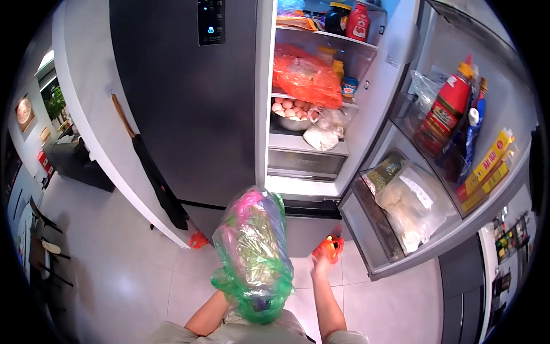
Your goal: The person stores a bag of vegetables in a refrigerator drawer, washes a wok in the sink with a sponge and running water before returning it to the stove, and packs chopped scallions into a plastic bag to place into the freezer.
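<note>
While the left forearm (206, 315) reaches up from the lower edge, bent inward, its hand is hidden by the green plastic bag (255, 258), so its grip cannot be told; the bag, bulky and see-through with pink and pale green showing inside, lies directly over that wrist, in front of the fridge; the right hand (322, 261) is closed on an orange-red bundle (332, 246), which sits at the fingers, apart from the green plastic bag and below the open compartment; inside the fridge (335, 188), the top shelf holds a dark jar (337, 19) beside a red bottle (358, 23); the shelf below carries a red plastic bag (306, 74), with a blue-lidded jar (349, 87) to its right; under these, a metal bowl (293, 124) is full of eggs (292, 109), a clear bag with white contents (324, 135) beside it; the open door (366, 235) bears a yellow-capped bottle (450, 106) and yellow boxes (487, 166) in its upper bin, and a bag with pale contents (409, 200) lower down; the right forearm (327, 304) extends forward, nearly straight
</note>
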The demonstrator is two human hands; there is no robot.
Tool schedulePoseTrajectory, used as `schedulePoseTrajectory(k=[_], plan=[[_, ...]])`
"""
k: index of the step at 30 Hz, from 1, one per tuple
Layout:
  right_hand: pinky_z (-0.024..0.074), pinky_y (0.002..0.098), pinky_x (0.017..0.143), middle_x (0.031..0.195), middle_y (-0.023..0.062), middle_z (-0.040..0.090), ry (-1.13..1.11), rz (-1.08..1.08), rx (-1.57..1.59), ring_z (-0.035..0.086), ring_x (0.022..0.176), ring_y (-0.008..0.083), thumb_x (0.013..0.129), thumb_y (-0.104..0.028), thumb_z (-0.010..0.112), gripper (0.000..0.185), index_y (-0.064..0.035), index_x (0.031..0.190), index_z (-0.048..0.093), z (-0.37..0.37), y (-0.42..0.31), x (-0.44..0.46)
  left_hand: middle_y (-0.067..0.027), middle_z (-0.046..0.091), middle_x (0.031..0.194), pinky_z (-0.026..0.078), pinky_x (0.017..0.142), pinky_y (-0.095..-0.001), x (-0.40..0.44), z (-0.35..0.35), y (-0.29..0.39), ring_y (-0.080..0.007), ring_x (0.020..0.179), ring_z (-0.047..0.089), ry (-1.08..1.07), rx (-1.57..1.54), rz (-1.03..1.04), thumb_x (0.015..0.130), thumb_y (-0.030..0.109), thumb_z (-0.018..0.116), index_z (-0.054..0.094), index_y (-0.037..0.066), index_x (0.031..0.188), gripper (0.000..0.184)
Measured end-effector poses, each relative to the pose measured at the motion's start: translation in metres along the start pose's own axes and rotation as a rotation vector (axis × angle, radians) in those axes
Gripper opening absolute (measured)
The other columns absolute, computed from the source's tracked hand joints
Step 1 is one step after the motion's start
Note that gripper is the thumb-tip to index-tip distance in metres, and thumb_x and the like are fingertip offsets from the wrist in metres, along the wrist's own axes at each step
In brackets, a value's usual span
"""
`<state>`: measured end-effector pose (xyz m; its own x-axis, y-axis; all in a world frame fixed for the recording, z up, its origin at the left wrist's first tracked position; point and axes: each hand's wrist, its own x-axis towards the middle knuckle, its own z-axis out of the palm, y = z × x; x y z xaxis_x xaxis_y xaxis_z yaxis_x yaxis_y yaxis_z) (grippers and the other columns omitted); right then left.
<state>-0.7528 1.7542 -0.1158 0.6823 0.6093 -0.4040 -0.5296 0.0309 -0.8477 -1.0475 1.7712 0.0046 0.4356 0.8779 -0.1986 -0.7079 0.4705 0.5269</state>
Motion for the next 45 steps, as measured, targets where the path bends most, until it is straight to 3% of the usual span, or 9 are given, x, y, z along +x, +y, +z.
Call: schedulePoseTrajectory(k=[3,5,6,11,24,27,31,36,45], plan=[[0.0369,0.0298,0.094,0.121,0.0039,0.057,-0.496,-0.424,-0.2,0.05,0.114,0.0156,0.094,-0.027,0.051,0.037,-0.0054,0.124,0.053,0.159,-0.086,-0.015,-0.0122,0.058,0.111,0.05,0.084,-0.0374,-0.011,0.003,0.011,-0.0237,0.097,0.059,0.061,-0.005,0.068,0.089,0.029,0.055,0.048,0.006,0.125,0.043],[0.0334,0.0275,0.1,0.123,0.0099,0.056,-0.66,-0.658,-0.369,0.048,0.117,0.0192,0.096,-0.024,0.046,0.038,0.0016,0.125,0.049,0.236,-0.125,-0.021,-0.0122,0.058,0.111,0.05,0.084,-0.0374,-0.024,-0.002,0.011,-0.0237,0.097,0.059,0.102,-0.018,0.117,0.089,0.029,0.055,0.048,0.006,0.124,0.043],[0.0312,0.0289,0.103,0.126,0.0121,0.053,-0.757,-0.623,-0.25,0.047,0.12,0.0197,0.097,-0.025,0.044,0.041,0.0019,0.127,0.047,0.274,-0.133,-0.022,-0.0122,0.058,0.111,0.05,0.084,-0.0374,-0.027,-0.007,0.012,-0.0237,0.097,0.059,0.124,-0.022,0.136,0.089,0.029,0.055,0.048,0.006,0.124,0.043],[0.0358,0.0348,0.096,0.113,0.0162,0.051,-0.743,-0.763,-0.349,0.048,0.111,0.0263,0.098,-0.031,0.037,0.041,0.0023,0.117,0.05,0.357,-0.157,-0.027,-0.0122,0.059,0.11,0.05,0.083,-0.0373,-0.051,-0.013,0.006,-0.0237,0.097,0.059,0.215,-0.059,0.207,0.089,0.028,0.055,0.048,0.006,0.124,0.042],[0.0391,0.0369,0.092,0.111,0.0198,0.046,-0.688,-0.734,-0.342,0.049,0.105,0.0302,0.093,-0.029,0.05,0.041,0.0068,0.112,0.047,0.309,-0.153,-0.091,-0.0123,0.059,0.109,0.05,0.082,-0.0373,-0.13,-0.03,-0.007,-0.0238,0.095,0.059,0.275,-0.092,0.268,0.089,0.028,0.055,0.049,0.006,0.124,0.042],[0.0398,0.0386,0.091,0.108,0.0204,0.048,-0.639,-0.952,-0.44,0.049,0.104,0.0321,0.09,-0.029,0.056,0.043,0.0073,0.113,0.046,0.291,-0.129,-0.111,-0.0123,0.059,0.108,0.05,0.082,-0.0372,-0.154,-0.035,-0.001,-0.0238,0.095,0.059,0.271,-0.086,0.282,0.089,0.028,0.055,0.049,0.006,0.124,0.042],[0.041,0.0388,0.089,0.108,0.0187,0.049,-0.731,-1.085,-0.475,0.05,0.101,0.0322,0.081,-0.015,0.062,0.041,0.0042,0.114,0.047,0.256,-0.11,-0.178,-0.0123,0.059,0.108,0.05,0.082,-0.0372,-0.188,-0.043,0.001,-0.0238,0.094,0.059,0.278,-0.09,0.307,0.089,0.028,0.055,0.049,0.006,0.124,0.041],[0.0414,0.0356,0.095,0.118,0.0212,0.051,-1.01,-1.182,-0.407,0.051,0.111,0.0365,0.077,0.009,0.047,0.048,0.0014,0.124,0.048,0.224,-0.084,-0.256,-0.0123,0.059,0.107,0.05,0.081,-0.0372,-0.232,-0.053,0.004,-0.0238,0.094,0.059,0.304,-0.094,0.365,0.088,0.028,0.055,0.049,0.006,0.123,0.041],[0.0368,0.0376,0.102,0.135,0.0231,0.041,-1.491,-1.056,-0.407,0.042,0.122,0.0375,0.075,0.013,0.037,0.064,-0.0002,0.137,0.034,0.258,-0.016,-0.351,-0.0123,0.06,0.107,0.05,0.081,-0.0371,-0.303,-0.069,-0.001,-0.0239,0.093,0.059,0.428,-0.138,0.481,0.088,0.027,0.055,0.049,0.006,0.123,0.041]])
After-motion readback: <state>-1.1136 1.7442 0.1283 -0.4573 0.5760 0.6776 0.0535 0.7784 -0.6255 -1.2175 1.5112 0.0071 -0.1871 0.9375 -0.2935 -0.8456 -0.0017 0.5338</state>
